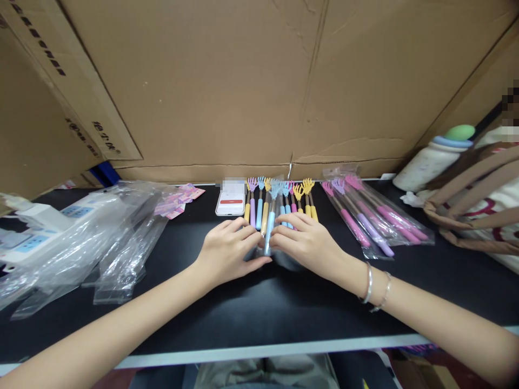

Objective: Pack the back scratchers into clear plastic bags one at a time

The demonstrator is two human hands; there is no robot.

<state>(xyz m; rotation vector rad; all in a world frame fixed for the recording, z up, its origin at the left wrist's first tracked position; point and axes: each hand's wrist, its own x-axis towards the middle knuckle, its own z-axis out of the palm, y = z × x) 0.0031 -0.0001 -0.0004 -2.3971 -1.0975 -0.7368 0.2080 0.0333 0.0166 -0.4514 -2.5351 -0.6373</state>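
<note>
A light-blue back scratcher (269, 229) in a clear plastic sleeve lies between my hands, its claw end pointing away from me. My left hand (225, 251) pinches at its handle end from the left, thumb stretched along the near side. From the right, the curled fingers of my right hand (310, 243) grip the same end; their tips are partly hidden. Beyond my fingers several loose back scratchers (252, 208) in yellow, purple, blue and pink lie side by side. To the right, several pink and purple bagged back scratchers (357, 224) are laid out.
Clear plastic sleeves (81, 248) are heaped at left by a white power strip (38, 232). Pink printed cards (178, 201) and a phone (230, 199) lie farther back. A white bottle (432, 162) and a brown-strapped bag (474, 205) stand right. Cardboard (227, 86) walls the back.
</note>
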